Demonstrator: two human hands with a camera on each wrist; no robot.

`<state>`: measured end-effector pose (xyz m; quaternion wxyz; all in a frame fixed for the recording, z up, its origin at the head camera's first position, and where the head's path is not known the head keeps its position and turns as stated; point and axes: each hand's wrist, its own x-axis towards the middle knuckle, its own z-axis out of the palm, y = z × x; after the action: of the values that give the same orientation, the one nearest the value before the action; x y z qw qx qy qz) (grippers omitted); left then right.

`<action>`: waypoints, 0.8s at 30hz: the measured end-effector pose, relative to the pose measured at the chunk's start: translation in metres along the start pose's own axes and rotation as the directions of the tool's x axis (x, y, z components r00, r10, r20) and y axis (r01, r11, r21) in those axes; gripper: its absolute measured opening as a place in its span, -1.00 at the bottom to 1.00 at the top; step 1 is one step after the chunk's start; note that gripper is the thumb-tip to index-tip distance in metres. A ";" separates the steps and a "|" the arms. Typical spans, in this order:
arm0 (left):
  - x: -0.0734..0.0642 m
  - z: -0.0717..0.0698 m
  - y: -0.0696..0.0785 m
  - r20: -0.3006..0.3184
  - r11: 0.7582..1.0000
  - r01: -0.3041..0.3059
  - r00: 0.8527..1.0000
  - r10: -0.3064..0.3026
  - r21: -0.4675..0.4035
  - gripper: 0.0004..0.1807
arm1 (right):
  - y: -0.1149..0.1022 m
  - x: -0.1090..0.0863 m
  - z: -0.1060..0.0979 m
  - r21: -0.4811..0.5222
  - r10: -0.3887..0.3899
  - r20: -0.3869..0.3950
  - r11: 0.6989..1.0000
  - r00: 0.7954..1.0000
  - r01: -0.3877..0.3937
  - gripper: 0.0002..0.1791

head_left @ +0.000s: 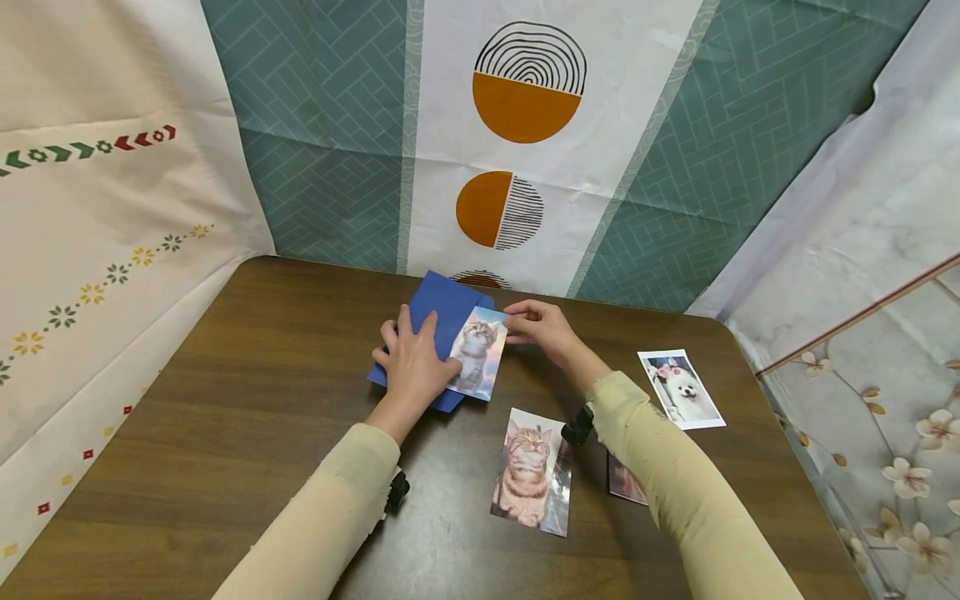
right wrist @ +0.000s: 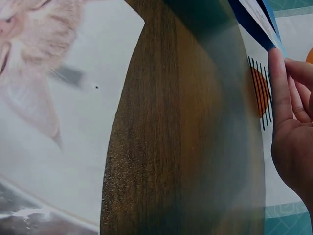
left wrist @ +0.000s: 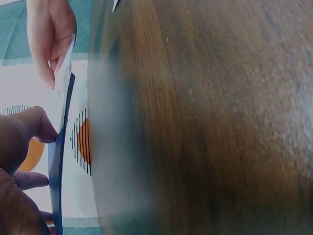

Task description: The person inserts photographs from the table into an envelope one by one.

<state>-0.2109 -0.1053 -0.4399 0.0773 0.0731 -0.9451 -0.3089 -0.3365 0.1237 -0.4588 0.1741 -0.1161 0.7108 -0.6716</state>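
A blue envelope point(head_left: 442, 304) lies near the table's far edge, with a kitten photo point(head_left: 474, 354) over its right part. My left hand point(head_left: 414, 362) rests on the envelope with spread fingers, its thumb at the photo's left edge. In the left wrist view, its fingertips press the upper face of the envelope point(left wrist: 56, 181). With thumb and fingers my right hand point(head_left: 546, 333) pinches the photo's upper right corner. In the right wrist view, blue paper shows on both sides of the pale photo point(right wrist: 257, 17). How deep the photo sits in the envelope is hidden.
An orange cat photo point(head_left: 525, 475) lies nearer on the wooden table point(head_left: 247, 400). Farther right is a white dog photo point(head_left: 684, 392). My right sleeve partly covers another picture point(head_left: 624, 482). Patterned cloth point(head_left: 322, 125) hangs behind the table.
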 end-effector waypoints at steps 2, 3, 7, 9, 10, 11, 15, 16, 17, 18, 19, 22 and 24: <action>0.000 0.000 0.000 -0.002 1.000 0.001 1.000 -0.001 -0.002 -0.05 | 0.000 0.000 0.000 -0.001 0.001 -0.007 1.000 1.000 -0.001 -0.72; 0.000 0.000 0.000 -0.003 1.000 0.001 1.000 -0.001 -0.002 -0.05 | 0.000 0.000 0.000 0.001 -0.001 -0.012 1.000 1.000 0.001 -0.73; 0.000 0.001 0.000 0.003 1.000 0.004 1.000 -0.004 -0.007 -0.06 | 0.000 0.002 0.001 0.000 -0.003 -0.034 1.000 0.999 0.003 -0.76; 0.001 0.001 0.000 0.012 1.000 0.006 1.000 -0.006 -0.006 -0.06 | -0.001 0.003 0.002 -0.004 -0.007 -0.040 1.000 0.999 0.007 -0.76; 0.001 0.001 -0.001 0.015 1.000 0.008 1.000 -0.008 -0.007 -0.06 | -0.001 0.003 0.002 -0.003 -0.009 -0.042 1.000 0.999 0.009 -0.75; 0.001 0.001 -0.001 0.019 1.000 0.008 1.000 -0.008 -0.006 -0.06 | -0.001 0.004 0.003 -0.005 -0.015 -0.042 1.000 0.999 0.015 -0.75; 0.001 0.002 -0.001 0.013 1.000 0.005 1.000 -0.005 -0.005 -0.06 | -0.001 0.005 0.006 -0.001 -0.030 -0.050 1.000 0.998 0.030 -0.73; 0.001 0.002 0.000 0.008 1.000 0.002 1.000 -0.002 -0.004 -0.06 | 0.000 0.005 0.007 0.000 -0.033 -0.054 0.999 0.998 0.033 -0.73; 0.001 0.002 0.000 0.002 1.000 -0.001 1.000 0.001 -0.003 -0.06 | 0.000 0.006 0.008 -0.002 -0.036 -0.059 0.999 0.998 0.036 -0.73; 0.000 0.002 0.000 -0.004 1.000 -0.003 1.000 0.003 -0.002 -0.06 | 0.000 0.006 0.009 -0.002 -0.036 -0.064 0.999 0.997 0.036 -0.73; 0.000 0.003 0.001 -0.009 1.000 -0.005 1.000 0.005 -0.002 -0.07 | 0.000 0.006 0.010 -0.003 -0.036 -0.070 0.999 0.997 0.036 -0.73; 0.000 0.003 0.001 -0.017 1.000 -0.010 1.000 0.010 -0.002 -0.07 | 0.001 0.006 0.011 -0.028 -0.045 -0.085 0.999 0.995 0.043 -0.75; -0.001 0.002 0.002 -0.018 1.000 -0.011 1.000 0.011 -0.007 -0.07 | 0.001 0.007 0.012 -0.060 -0.056 -0.090 0.997 0.994 0.051 -0.76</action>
<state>-0.2105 -0.1018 -0.4405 0.0876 0.0704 -0.9437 -0.3111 -0.3378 0.1104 -0.4604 0.1197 -0.1092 0.7338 -0.6598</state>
